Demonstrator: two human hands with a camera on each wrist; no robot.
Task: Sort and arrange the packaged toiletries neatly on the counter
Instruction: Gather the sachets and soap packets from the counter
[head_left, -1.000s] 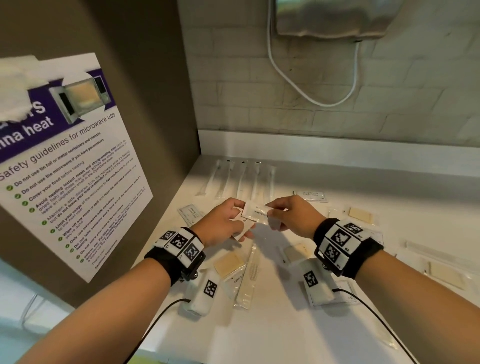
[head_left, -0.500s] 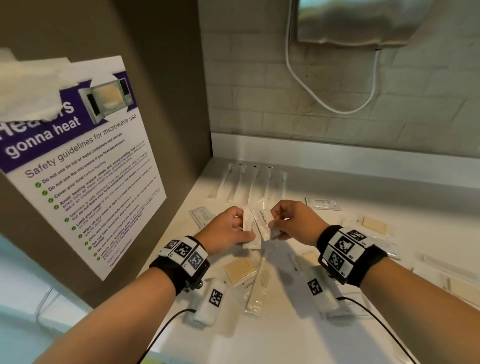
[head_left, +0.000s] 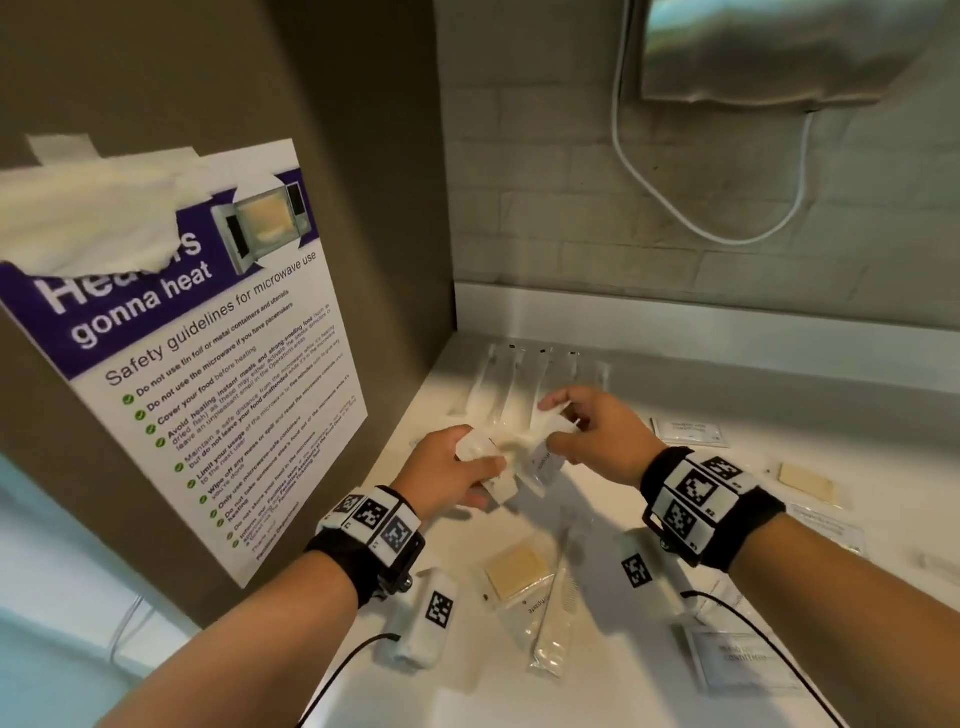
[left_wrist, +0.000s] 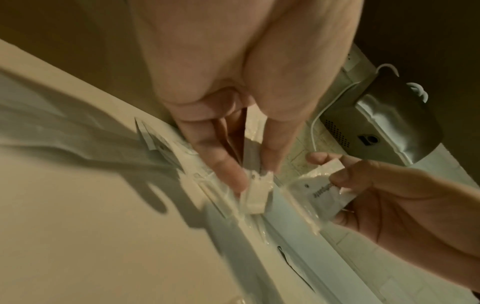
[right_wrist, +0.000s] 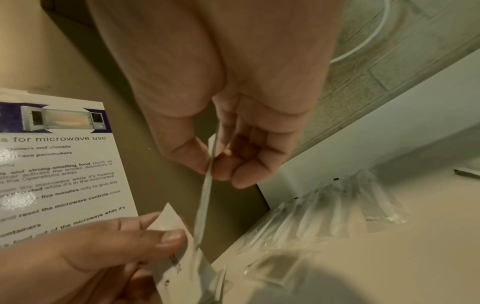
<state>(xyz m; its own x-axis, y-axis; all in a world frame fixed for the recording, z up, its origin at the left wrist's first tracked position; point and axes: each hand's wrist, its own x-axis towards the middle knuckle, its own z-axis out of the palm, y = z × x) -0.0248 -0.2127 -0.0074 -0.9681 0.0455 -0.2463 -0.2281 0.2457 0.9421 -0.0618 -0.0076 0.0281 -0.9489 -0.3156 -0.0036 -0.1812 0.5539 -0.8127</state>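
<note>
Both hands hover over the white counter (head_left: 613, 691) in the left corner. My left hand (head_left: 480, 467) grips a small stack of white packets (head_left: 496, 488), pinched between thumb and fingers in the left wrist view (left_wrist: 255, 198). My right hand (head_left: 558, 423) pinches a toothpaste packet (head_left: 543, 465) by its upper edge, just right of the left hand's stack. The right wrist view shows that packet (right_wrist: 206, 189) edge-on between thumb and fingers. A row of long clear packets (head_left: 530, 379) lies side by side behind the hands.
A tan soap packet (head_left: 517, 571) and a comb packet (head_left: 553, 623) lie near the front. Flat sachets (head_left: 688, 431) and another tan packet (head_left: 808, 480) are scattered on the right. A microwave poster (head_left: 182, 364) covers the left wall. A hand dryer (head_left: 779, 52) hangs above.
The hands have drawn slightly apart. My right hand has risen up and right with the toothpaste packet, away from the stack in the left hand. My head has tilted closer.
</note>
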